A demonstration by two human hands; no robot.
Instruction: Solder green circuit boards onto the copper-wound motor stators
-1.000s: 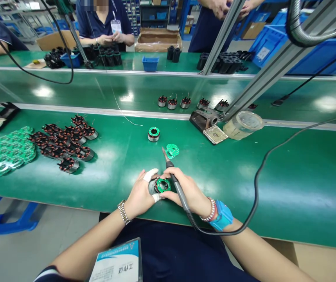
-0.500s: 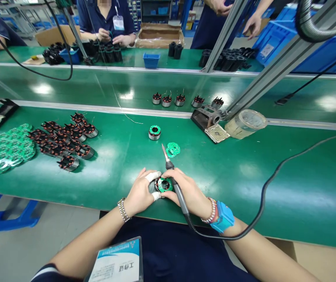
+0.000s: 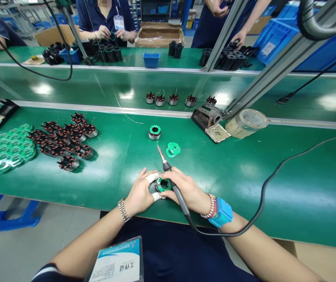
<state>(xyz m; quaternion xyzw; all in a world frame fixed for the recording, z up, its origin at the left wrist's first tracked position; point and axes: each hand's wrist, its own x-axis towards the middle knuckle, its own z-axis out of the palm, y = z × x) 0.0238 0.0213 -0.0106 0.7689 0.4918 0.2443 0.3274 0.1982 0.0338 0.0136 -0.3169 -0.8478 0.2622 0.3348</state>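
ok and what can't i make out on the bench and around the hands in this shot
Head view: most of the stator, hidden by the green board, left hand and right hand.
Head view: the count in the pile of circuit boards; they overlap.
Head view: far end of the soldering-iron cable, cut off by the right edge.
Head view: lower part of the badge, cut off by the bottom edge.

The badge on the wearer's chest carries the large dark characters 工作证 ("work card"), seen upside down. Its blue band bears a line of small white print and a mark, too small to read, and the finer lines beside the large characters are also illegible. A co-worker's badge and the white label on a blue crate have no readable text.
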